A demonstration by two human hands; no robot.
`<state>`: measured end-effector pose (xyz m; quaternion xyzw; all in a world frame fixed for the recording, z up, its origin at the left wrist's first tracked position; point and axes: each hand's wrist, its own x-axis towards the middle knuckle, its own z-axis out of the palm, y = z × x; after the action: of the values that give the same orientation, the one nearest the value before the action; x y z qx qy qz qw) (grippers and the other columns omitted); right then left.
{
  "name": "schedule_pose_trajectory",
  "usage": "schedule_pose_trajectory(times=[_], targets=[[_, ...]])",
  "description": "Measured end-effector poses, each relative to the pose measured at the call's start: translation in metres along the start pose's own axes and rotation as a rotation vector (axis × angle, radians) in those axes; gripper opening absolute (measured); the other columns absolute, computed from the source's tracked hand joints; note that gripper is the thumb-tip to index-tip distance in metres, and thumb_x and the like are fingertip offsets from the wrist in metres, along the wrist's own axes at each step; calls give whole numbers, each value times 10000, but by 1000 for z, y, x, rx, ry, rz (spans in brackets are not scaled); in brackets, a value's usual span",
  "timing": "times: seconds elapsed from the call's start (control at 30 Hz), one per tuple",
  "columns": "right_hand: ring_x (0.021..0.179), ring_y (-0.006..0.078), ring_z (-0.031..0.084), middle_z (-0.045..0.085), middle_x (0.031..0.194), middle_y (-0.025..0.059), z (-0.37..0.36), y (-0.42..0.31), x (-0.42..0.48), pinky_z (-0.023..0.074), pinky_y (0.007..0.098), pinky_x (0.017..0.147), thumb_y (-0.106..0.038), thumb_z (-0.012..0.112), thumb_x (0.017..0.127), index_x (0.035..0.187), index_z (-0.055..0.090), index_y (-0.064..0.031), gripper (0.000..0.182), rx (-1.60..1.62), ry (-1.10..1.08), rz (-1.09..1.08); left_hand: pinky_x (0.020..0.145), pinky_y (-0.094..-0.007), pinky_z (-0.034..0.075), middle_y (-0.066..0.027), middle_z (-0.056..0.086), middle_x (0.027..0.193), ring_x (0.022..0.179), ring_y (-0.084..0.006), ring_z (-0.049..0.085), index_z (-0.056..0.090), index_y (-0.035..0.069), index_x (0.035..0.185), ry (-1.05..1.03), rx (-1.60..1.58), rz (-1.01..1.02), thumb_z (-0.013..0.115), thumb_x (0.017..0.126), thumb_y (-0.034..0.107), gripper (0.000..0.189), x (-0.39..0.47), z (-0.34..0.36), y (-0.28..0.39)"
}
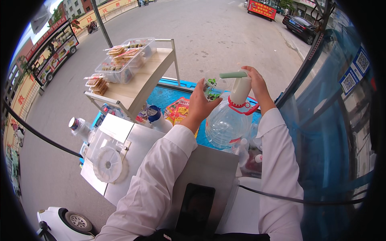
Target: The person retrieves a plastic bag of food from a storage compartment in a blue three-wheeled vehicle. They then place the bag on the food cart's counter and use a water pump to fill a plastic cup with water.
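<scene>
My left hand [200, 105] holds a clear plastic cup [212, 89] printed in green and black, with its fingers around the near side. The cup is just under the tip of the green spout [230, 75] of a white bottle-top water pump [240, 90]. My right hand [257, 82] grips the pump's head and far side, fingertips over the top. Below, the pump sits on the neck of a large clear plastic water jug [227, 128] with a red carry handle [250, 110]. Whether water is flowing into the cup cannot be made out.
A wooden shelf [144, 79] at left carries a clear plastic bin [123, 70] of packaged snacks. Closer are a blue-capped bottle [158, 117], a steel counter [205, 165] with a dark phone [196, 206], and a round clear lid [107, 164]. A black cable [271, 192] crosses under my right forearm.
</scene>
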<state>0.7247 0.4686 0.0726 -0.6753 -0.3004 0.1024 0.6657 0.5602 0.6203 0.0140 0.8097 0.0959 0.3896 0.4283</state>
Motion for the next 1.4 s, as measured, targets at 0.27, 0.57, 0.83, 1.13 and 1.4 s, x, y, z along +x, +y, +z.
schedule_pose_trajectory(times=[0.27,0.57,0.83,1.13,1.4], targets=[[857,109,542,597,935,41,0,1,0,432,245,775,-152,362,863,1070,595,-50,328,30,35,-25,892,-388,460,-249,542,1151,1071,-354,555,333,-50,1307,-7,12,1,813,638,210,864,0,0,1],[871,112,541,599,938,43,0,4,2,430,249,788,-163,363,871,1066,597,-46,326,30,39,-31,937,-368,444,-230,443,1303,1162,-327,508,251,-46,1333,-80,34,-17,806,674,189,892,1,-4,2],[896,116,541,596,968,46,1,3,1,424,251,807,-178,357,886,1086,585,-44,331,39,34,-14,893,-360,472,-231,502,1231,1108,-317,552,249,-15,1339,-66,36,-33,797,677,160,877,1,-1,-3],[860,113,554,602,947,46,4,0,-2,441,245,774,-179,367,884,1069,592,-44,321,38,55,-28,838,-355,501,-226,556,1138,1020,-298,608,271,28,1322,-67,-7,-40,787,681,137,831,0,-2,-1],[860,124,558,608,947,56,0,0,-1,445,256,779,-165,360,874,1066,592,-48,324,64,47,-33,831,-342,504,-226,557,1133,1010,-282,613,273,27,1312,-78,-10,-10,781,692,123,808,1,0,1]])
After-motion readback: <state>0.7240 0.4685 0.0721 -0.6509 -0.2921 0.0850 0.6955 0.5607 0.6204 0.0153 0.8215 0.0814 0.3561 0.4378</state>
